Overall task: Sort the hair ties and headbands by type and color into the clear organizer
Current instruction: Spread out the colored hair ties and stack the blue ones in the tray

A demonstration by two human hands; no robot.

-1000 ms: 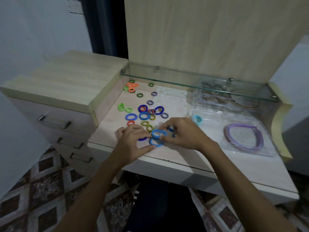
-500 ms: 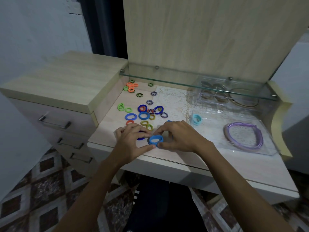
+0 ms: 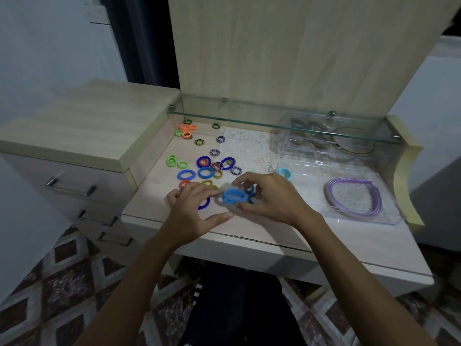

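Observation:
My right hand (image 3: 270, 198) pinches a stack of light blue hair ties (image 3: 234, 196) between thumb and fingers, just above the desk. My left hand (image 3: 193, 211) rests beside it with fingers spread, fingertips near the stack; a dark blue tie (image 3: 205, 204) peeks out under it. Loose ties lie scattered on the desk (image 3: 159, 196): blue ones (image 3: 186, 175), green (image 3: 171, 161), orange (image 3: 186, 129), striped purple (image 3: 214, 152). The clear organizer (image 3: 349, 216) at right holds purple headbands (image 3: 353, 197) and a pale blue tie (image 3: 285, 173).
A glass shelf (image 3: 274, 121) runs over the desk's back. A second clear box (image 3: 311, 141) with dark ties and a thin hoop (image 3: 354, 143) sits beneath it. A drawer unit (image 3: 72, 171) stands at left. A lace mat (image 3: 249, 148) covers the desk's middle.
The light blue ties were gathered from two spread rings into one stack. My right hand has lifted the stack slightly, and my left hand's fingers have come off it.

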